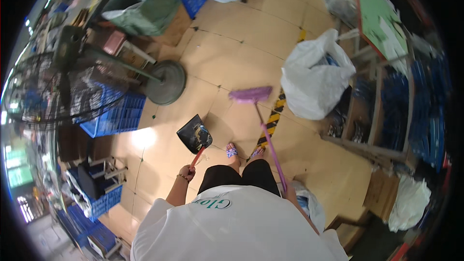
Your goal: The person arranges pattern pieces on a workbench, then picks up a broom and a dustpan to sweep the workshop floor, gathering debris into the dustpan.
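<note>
My left hand [186, 172] is wrapped round the red handle of a black dustpan [194, 134]. The pan is in front of my feet on the left, and some debris lies in it. Low on my right side, my right hand [290, 194] grips the purple handle of a broom [251, 94]. The broom's purple head is out ahead on the tiled floor, beside a black and yellow striped line, and slightly blurred. Part of the right hand is hidden by my shirt.
A standing fan [166, 82] and a blue crate [116, 113] stand on the left. To the right are a white sack [316, 75] and a shelf [367, 147] holding blue items. A green sack [145, 7] is farther off at left, and a black chair [92, 179] is nearer.
</note>
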Demonstrator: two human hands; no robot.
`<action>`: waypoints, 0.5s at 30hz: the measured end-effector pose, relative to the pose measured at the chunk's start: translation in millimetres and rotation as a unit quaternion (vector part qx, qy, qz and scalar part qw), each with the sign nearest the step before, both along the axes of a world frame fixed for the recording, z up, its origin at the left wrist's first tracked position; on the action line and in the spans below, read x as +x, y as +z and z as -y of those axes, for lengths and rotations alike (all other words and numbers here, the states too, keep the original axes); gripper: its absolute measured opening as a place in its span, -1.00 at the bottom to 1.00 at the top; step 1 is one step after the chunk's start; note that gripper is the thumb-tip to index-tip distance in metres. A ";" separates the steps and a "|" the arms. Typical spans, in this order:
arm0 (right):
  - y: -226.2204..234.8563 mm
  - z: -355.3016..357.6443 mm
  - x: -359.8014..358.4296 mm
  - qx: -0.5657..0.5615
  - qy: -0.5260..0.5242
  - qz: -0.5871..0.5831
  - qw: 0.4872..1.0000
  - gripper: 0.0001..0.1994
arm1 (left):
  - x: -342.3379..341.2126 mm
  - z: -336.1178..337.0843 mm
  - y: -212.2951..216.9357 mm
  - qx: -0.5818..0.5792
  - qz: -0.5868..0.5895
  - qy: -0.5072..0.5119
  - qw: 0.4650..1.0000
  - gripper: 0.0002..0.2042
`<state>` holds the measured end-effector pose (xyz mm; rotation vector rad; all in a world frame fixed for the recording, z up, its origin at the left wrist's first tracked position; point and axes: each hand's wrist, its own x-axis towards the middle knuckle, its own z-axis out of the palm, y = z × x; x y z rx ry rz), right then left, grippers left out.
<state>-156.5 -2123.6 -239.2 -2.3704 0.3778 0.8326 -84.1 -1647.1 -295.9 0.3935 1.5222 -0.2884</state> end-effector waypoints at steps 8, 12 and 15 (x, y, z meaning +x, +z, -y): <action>15.1 -19.6 285.7 -0.001 0.101 0.121 0.988 -0.49 | 8.9 1.9 -10.5 -0.049 0.033 0.147 0.987 -0.89; 79.2 13.7 356.4 -0.035 0.252 0.094 0.963 -0.50 | 20.8 23.4 -9.6 -0.030 0.023 0.252 0.967 -0.88; 109.8 -10.4 431.8 -0.083 0.379 0.027 0.921 -0.52 | 36.0 41.2 -1.6 -0.059 0.068 0.338 0.937 -0.88</action>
